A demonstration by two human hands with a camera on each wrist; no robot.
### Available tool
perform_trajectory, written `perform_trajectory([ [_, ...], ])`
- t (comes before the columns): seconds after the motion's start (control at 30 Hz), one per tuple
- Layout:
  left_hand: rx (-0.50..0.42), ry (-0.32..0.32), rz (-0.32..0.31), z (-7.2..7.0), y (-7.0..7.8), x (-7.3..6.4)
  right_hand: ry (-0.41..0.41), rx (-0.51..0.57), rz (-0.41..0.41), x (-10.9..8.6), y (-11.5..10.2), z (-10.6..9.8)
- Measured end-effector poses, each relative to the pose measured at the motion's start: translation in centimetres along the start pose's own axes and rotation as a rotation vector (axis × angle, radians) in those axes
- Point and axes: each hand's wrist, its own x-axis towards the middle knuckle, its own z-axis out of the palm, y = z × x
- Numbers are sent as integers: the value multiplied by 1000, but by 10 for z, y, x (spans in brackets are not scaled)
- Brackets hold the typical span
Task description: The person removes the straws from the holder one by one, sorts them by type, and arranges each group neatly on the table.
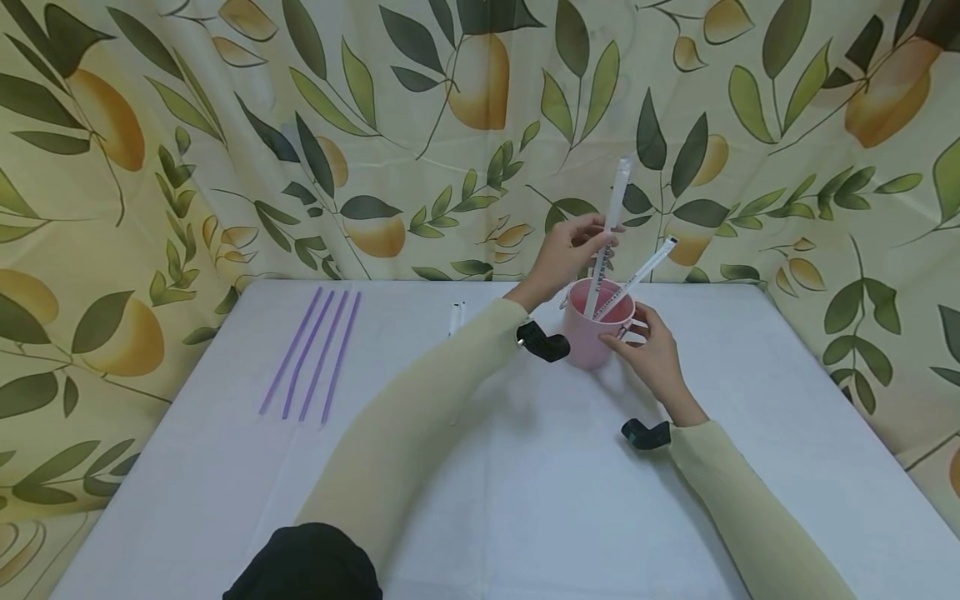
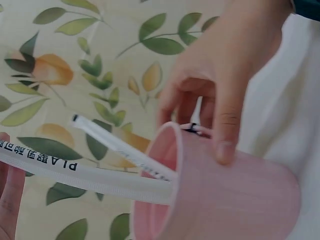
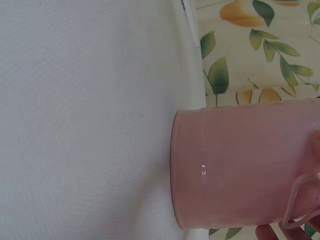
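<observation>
My left hand pinches a white paper-wrapped straw above a pink mug. The straw's lower end is down inside the mug; dark printing shows on its wrapper in the left wrist view. A second wrapped straw leans out over the rim beside it. On the mug's near right side, my right hand grips it by the handle, thumb against the outer wall. In the right wrist view, the mug's base meets the white tabletop, and only a few fingertips show at the edge.
Several purple straws lie side by side on the white table at the left. More white wrapped straws lie mid-table, partly hidden behind the left sleeve. A leaf-and-fruit patterned cloth hangs behind the table's far edge.
</observation>
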Motion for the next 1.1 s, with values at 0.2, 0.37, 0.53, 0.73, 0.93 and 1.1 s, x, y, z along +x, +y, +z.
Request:
perform_trajectory([
  [0.2,-69,74,15,-21,17,1,-2,-2,-6,0,-1,0],
  [0.37,-118,110,29,-44,19,-3,-2,0,-11,0,-1,0],
  [0.53,-100,168,-6,-66,12,-14,10,-3,-16,1,-1,0],
  [0.73,-100,237,-104,-88,1,-33,15,-6,-13,0,0,0],
  [0.93,-61,274,-234,-106,-4,-61,18,-8,-11,-1,0,1],
  [1.1,-9,274,-330,-121,-8,-87,15,-3,-8,-2,-3,1],
])
